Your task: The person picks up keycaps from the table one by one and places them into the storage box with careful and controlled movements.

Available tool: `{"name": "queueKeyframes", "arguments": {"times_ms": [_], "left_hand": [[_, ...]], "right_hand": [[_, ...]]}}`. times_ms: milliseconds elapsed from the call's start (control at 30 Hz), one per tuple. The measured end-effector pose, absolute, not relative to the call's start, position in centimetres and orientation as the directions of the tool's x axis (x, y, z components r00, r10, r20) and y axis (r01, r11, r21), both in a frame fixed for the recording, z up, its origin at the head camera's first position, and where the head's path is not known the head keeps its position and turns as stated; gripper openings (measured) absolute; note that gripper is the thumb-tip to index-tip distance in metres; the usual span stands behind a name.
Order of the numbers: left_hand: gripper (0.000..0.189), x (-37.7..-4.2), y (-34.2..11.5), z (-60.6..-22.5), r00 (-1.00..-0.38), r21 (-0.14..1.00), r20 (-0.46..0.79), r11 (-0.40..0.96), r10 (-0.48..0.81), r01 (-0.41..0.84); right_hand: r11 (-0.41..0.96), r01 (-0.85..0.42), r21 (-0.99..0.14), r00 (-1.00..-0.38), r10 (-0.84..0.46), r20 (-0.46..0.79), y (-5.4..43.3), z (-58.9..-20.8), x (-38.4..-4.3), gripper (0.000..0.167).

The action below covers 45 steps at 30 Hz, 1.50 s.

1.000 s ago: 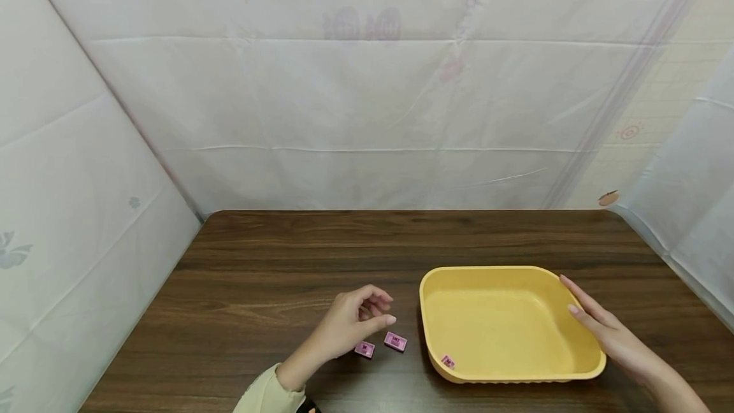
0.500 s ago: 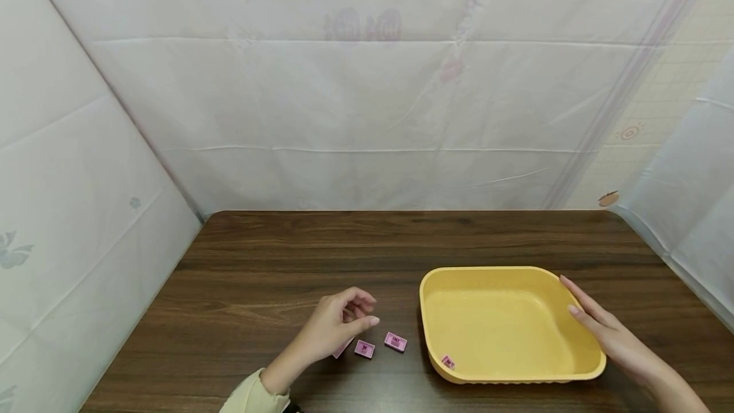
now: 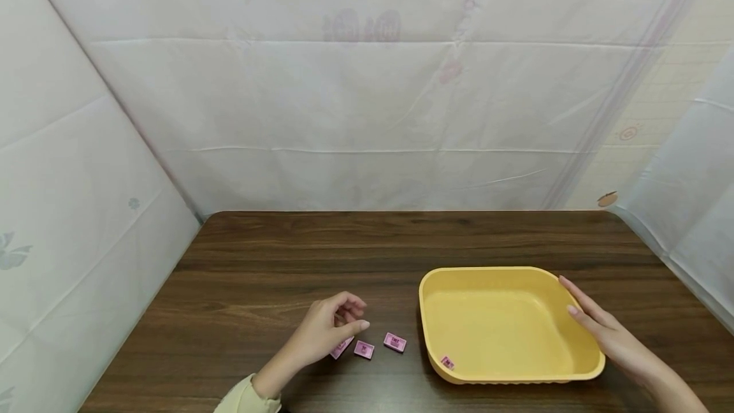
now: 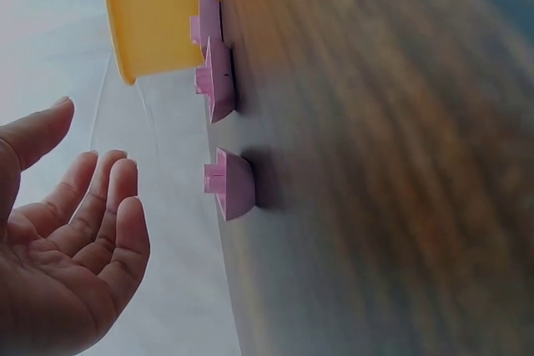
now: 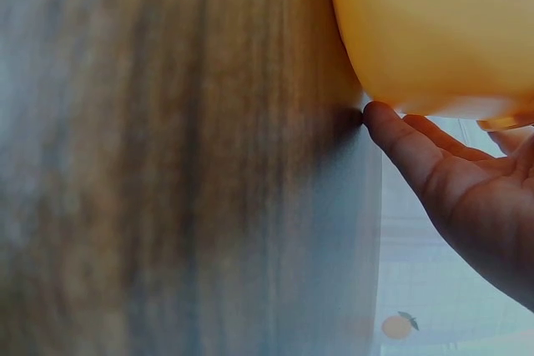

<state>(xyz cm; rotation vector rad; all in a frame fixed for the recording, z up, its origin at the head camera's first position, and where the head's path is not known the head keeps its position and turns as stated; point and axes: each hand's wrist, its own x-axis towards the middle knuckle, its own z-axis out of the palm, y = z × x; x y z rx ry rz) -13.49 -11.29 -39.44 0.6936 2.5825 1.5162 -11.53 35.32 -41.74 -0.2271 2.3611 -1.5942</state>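
Note:
My left hand [image 3: 325, 330] hovers over the table with loosely bent fingers and nothing in its grasp. Below it lies a small pink boat-shaped piece [image 3: 341, 349], partly covered by the hand in the head view. Two more pink pieces [image 3: 364, 350] lie to its right; the left wrist view gives them tapered sides and a small raised block [image 4: 215, 179]. At the right, my right hand [image 3: 610, 333] holds the side of a yellow basin [image 3: 510, 376], thumb over the rim and fingers outside. Another pink piece [image 3: 448, 362] is in the basin's near left corner.
The brown wooden table [image 3: 252, 260] has rounded far corners. White printed sheets [image 3: 344, 101] hang behind it and along both sides. The basin stands on the right half, a short distance from the loose pink pieces.
My left hand has moved left and slightly toward me, uncovering the middle pink piece fully and the leftmost one partly. The right hand and basin stay in place.

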Motion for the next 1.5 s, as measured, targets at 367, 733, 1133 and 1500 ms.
{"name": "queueKeyframes", "arguments": {"times_ms": [367, 733, 1133, 1500], "left_hand": [[0.027, -13.4, -12.1, -39.6, -0.906, 0.832, 0.147, 0.446, 0.396, 0.33], [0.029, -13.1, -12.6, -39.5, -0.913, 0.787, 0.124, 0.522, 0.388, 0.329], [0.027, -12.9, -13.1, -39.6, -0.917, 0.713, 0.094, 0.617, 0.387, 0.333], [0.027, -12.7, -13.3, -39.7, -0.914, 0.668, 0.036, 0.671, 0.403, 0.322]], "right_hand": [[0.376, 0.008, -0.926, -0.948, -0.292, -0.127, 35.3, -41.7, -11.5, 0.053], [0.359, 0.029, -0.933, -0.945, -0.295, -0.143, 35.3, -41.6, -11.6, 0.054], [0.359, 0.036, -0.933, -0.945, -0.291, -0.148, 35.3, -41.7, -11.5, 0.054], [0.368, 0.03, -0.929, -0.947, -0.286, -0.144, 35.3, -41.7, -11.5, 0.053]]}}
